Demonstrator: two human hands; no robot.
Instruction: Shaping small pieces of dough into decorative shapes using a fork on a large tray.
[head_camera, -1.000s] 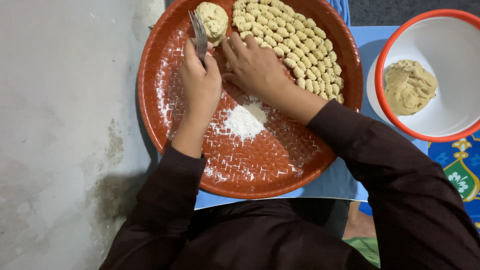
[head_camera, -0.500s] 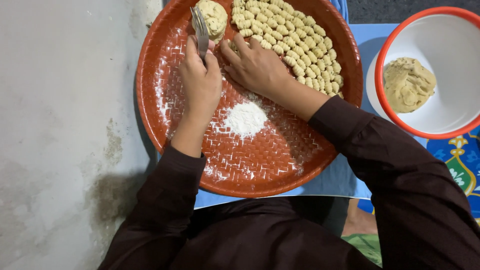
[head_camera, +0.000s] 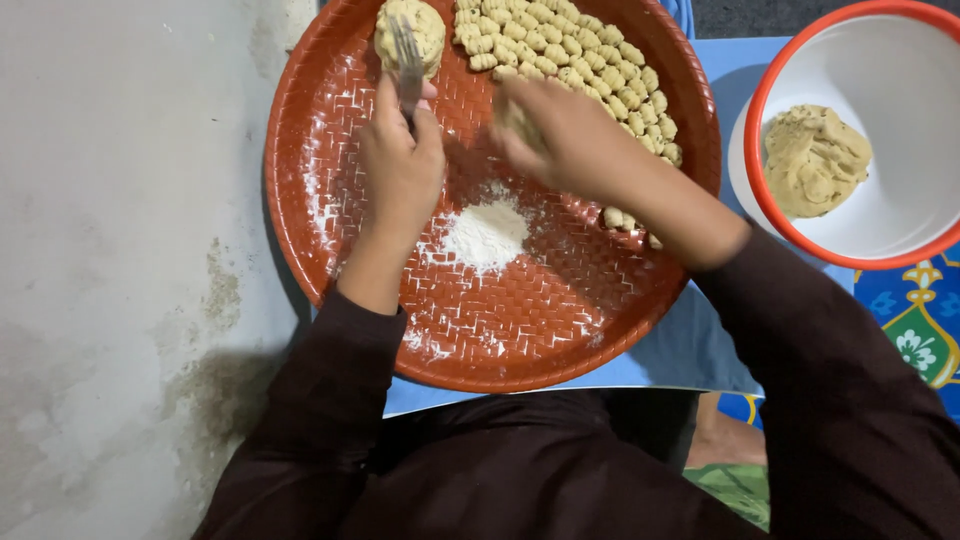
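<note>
Left hand (head_camera: 400, 165) clamped on fork (head_camera: 407, 62), tines on dough lump (head_camera: 410, 30) at far edge of red tray (head_camera: 330, 300). Right hand (head_camera: 560, 135) pinching a small dough piece, blurred. Risk: knocking shaped pieces (head_camera: 575, 55) or scattering flour pile (head_camera: 485, 235). Versus earlier: right hand lifted off tray, shifted right.

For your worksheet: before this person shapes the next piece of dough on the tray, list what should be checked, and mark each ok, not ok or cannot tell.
1. Fork gripped in left hand: ok.
2. Dough lump on the red tray within reach of the fork: ok.
3. Flour pile available mid-tray: ok.
4. Right hand holding a dough piece: cannot tell, it is blurred.
5. Shaped pieces kept in rows away from the working spot: ok.
6. More dough in the white bowl: ok.
</note>
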